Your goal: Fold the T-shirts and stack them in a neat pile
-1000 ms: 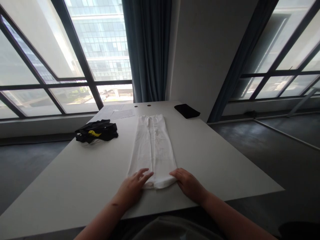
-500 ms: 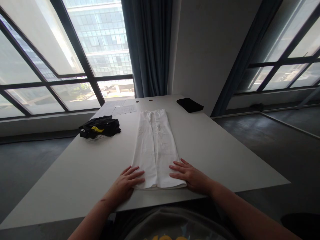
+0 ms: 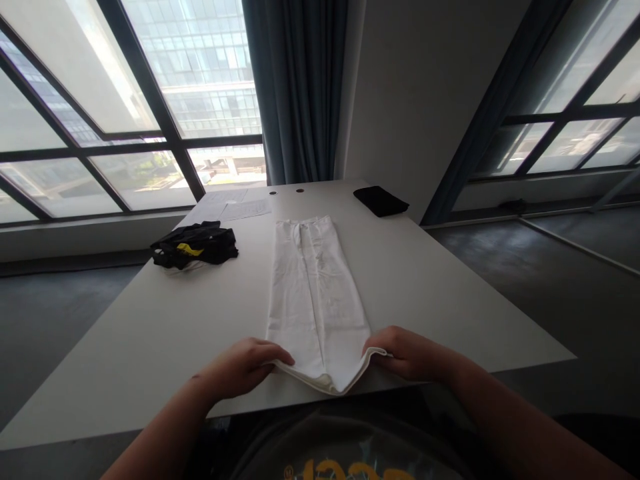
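A long white garment (image 3: pixel 315 300), likely trousers folded lengthwise, lies flat along the white table (image 3: pixel 115 360). Its near end curls up into a V-shaped fold. My left hand (image 3: pixel 243 367) grips the left corner of that end between its fingers. On the other side, my right hand (image 3: pixel 405 353) holds the right corner, with the fabric edge running under its fingers. Both hands rest close to the table's near edge, and the fingertips are partly hidden by the cloth.
A black bundle of cloth with a yellow mark (image 3: pixel 194 245) sits to the left. A folded black cloth (image 3: pixel 380 201) and sheets of paper (image 3: pixel 245 209) lie at the far end. The table's side edges drop to a dark floor, with windows beyond.
My hands have gone from lying flat on the garment's near end to gripping its corners. That end is now lifted and curled into a V. The view has tilted slightly.
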### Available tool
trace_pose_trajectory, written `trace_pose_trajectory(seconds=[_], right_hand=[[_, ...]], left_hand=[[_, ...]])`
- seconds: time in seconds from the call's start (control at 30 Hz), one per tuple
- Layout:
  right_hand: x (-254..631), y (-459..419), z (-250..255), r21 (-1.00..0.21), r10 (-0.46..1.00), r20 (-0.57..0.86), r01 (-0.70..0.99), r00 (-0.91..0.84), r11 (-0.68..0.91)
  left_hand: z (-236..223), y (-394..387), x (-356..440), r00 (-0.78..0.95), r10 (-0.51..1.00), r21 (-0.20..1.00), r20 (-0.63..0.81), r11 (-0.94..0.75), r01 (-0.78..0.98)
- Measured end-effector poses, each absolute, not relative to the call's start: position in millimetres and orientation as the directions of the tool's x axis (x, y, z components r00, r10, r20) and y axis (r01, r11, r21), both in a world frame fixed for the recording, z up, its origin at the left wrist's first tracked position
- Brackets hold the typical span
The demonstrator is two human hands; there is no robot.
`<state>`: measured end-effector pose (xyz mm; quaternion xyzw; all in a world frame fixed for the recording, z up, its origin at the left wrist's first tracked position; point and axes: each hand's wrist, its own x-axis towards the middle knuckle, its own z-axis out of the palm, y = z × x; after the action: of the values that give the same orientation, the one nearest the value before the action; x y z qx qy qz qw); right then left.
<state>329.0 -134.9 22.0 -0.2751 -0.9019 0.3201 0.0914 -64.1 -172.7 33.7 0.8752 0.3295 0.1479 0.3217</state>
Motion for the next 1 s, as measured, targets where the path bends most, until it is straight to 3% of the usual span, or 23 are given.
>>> trace_pose_trajectory(seconds=[0.13,0.37,0.43,0.53,0.73,1.0], right_hand=[[329.9,-128.7,47.7,-0.729,0.550,-0.087,0.430,-0.831,0.533],[327.4,-65.1,44.1,-0.722,0.842,0.053,0.562,-0.537,0.404],[320.3,-41.1,28.0,-0.698,0.892,0.089,0.611,-0.443,0.373],[308.4,-13.9,-6.5,-0.568,0.946,0.116,0.761,-0.304,0.314],[305.7,-4.7,-62.6,-0.489,0.921,0.273,0.784,-0.277,0.381],[307.1,-6.7,-67.0,-0.474,0.894,0.344,0.769,-0.287,0.430]], left_hand=[[51.0,-157.0,-62.5,0.724,0.687,0.656,0.061,-0.575,0.490],[48.9,-89.9,-68.3,0.399,0.913,0.561,0.087,-0.376,0.737],[37.7,-68.3,-67.7,0.296,0.953,0.547,0.071,-0.285,0.787],[12.1,-45.9,-65.3,0.120,0.992,0.531,0.046,-0.126,0.838],[-23.4,-62.3,-59.1,-0.093,0.996,0.490,-0.016,0.088,0.867],[-8.1,-113.8,-38.9,-0.078,0.989,0.318,-0.122,0.113,0.941]])
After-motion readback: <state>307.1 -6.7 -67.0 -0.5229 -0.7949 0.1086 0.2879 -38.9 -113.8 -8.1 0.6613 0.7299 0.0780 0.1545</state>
